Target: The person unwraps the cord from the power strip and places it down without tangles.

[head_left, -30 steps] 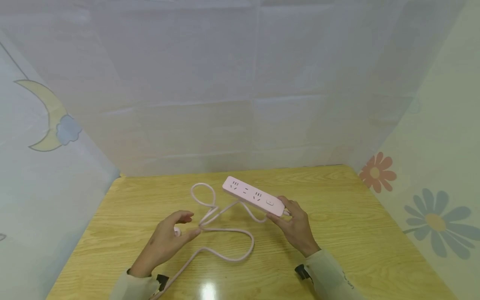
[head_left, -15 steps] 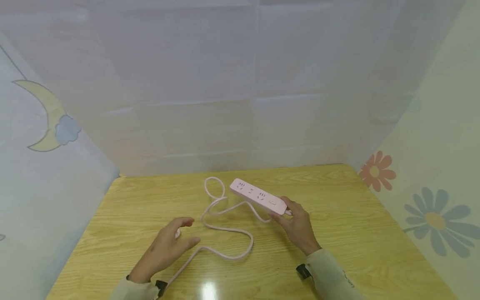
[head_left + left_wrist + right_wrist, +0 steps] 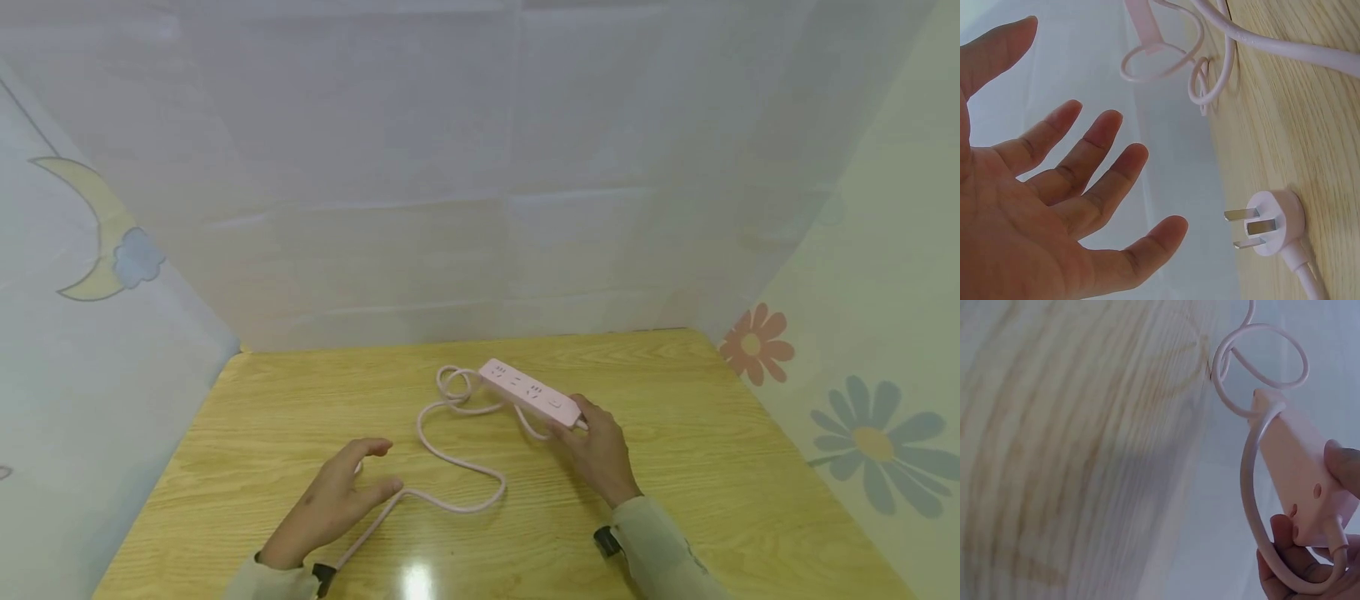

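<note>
My right hand (image 3: 600, 454) grips a pink power strip (image 3: 528, 392) by its near right end, where the cord comes out. The strip is raised off the table, its sockets and switch facing up; the right wrist view shows its underside. A pink cord (image 3: 465, 507) loops behind the strip and winds across the table toward the left wrist. My left hand (image 3: 337, 496) hovers over the left of the table, fingers spread and holding nothing. In the left wrist view, a three-pin plug (image 3: 1272, 222) lies on the table beside that hand, pins pointing up; the head view mostly hides it.
The wooden table (image 3: 300, 392) has its far edge against a pale sheet (image 3: 450, 208). Patterned side panels stand left and right, one with a moon (image 3: 93, 225), the other with flowers (image 3: 870, 442).
My right hand has shifted the power strip slightly to the right. The cord's loop has slid right, away from my left hand, and come to lie by the strip's far end.
</note>
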`<state>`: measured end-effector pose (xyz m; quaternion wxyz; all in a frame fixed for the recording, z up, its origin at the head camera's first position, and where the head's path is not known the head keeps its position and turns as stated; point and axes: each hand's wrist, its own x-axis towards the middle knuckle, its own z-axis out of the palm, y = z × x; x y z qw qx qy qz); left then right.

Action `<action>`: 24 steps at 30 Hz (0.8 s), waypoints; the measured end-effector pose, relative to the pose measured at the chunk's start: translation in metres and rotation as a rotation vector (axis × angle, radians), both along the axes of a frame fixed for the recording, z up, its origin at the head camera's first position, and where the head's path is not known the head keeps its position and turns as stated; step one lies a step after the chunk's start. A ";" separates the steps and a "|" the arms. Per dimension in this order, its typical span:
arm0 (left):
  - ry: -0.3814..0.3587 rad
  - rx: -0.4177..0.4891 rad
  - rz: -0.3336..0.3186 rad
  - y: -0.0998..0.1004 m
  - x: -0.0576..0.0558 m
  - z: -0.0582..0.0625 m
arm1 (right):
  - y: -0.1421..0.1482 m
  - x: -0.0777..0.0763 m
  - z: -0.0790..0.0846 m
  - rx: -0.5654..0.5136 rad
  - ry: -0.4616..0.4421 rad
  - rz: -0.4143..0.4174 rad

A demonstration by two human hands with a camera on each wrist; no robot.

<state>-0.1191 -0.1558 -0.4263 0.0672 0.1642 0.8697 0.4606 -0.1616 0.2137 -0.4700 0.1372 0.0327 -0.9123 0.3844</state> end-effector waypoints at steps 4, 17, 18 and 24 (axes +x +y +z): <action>0.003 0.001 -0.003 -0.001 0.000 0.000 | 0.001 -0.003 -0.001 0.017 -0.047 -0.022; 0.016 -0.026 0.014 -0.002 0.002 0.002 | 0.002 -0.011 0.000 0.103 -0.210 -0.106; 0.022 -0.033 0.014 -0.003 0.002 0.002 | 0.002 -0.011 0.000 0.112 -0.226 -0.114; 0.097 -0.094 0.022 -0.004 0.003 0.004 | 0.001 -0.012 -0.002 0.151 -0.284 -0.145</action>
